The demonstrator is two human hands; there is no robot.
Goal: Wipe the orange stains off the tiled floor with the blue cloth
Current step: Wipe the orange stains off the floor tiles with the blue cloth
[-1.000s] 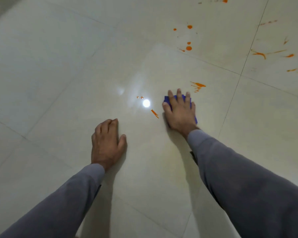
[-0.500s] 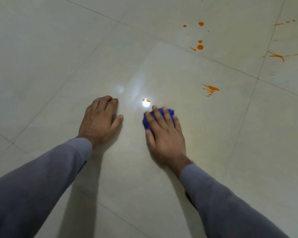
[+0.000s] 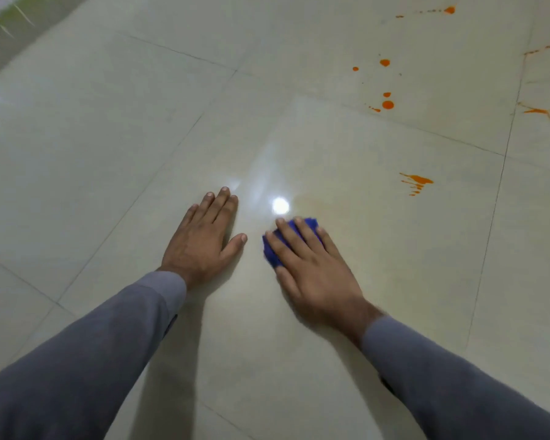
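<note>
The big shiny cream tiled floor (image 3: 140, 138) fills the whole view. Two arms in grey sleeves (image 3: 92, 360) reach out over it. The left hand (image 3: 204, 239) lies flat on the floor with its fingers straight. Just right of it, the right hand (image 3: 311, 268) presses flat on the small crumpled blue cloth (image 3: 286, 239). The tile near both hands looks clean but for a faint smear. Lots is left to do: an orange streaky stain (image 3: 416, 182) sits further right, round orange drops (image 3: 387, 104) lie far off, and more orange splashes (image 3: 537, 111) are at the far right edge, partly cut off. Most of the cloth hides under the fingers.
</note>
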